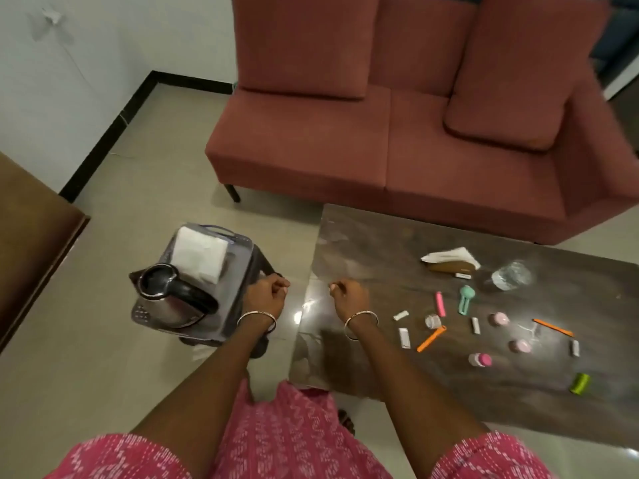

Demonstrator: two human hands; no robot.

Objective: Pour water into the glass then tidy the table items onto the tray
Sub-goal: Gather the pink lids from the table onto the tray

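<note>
Left of centre, the kettle (166,302) sits on the clear tray (242,240); steel, likely heavy with water, best lifted by its black handle; the glass (511,275), right on the table (363,243), looks fragile. The left hand (268,295) curls at the tray's edge, grip unclear; the right hand (349,296) is fisted, empty.

Left hand (268,294) and right hand (349,296) extended, fingers curled.
</note>
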